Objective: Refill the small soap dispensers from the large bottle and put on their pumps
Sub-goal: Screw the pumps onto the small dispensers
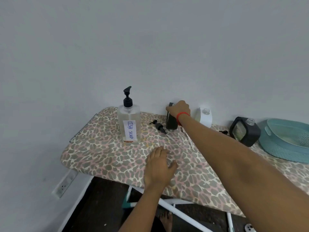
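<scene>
While the left hand [158, 166] lies flat, the right hand [179, 108] grips a dispenser [171, 123] beyond.

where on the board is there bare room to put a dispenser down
Bare cover lies at the ironing board's rounded left end, in front of the large bottle and left of the left hand. The strip by the wall is crowded: loose pump, black dispenser in the right hand, white dispenser, second black dispenser, basket.
</scene>
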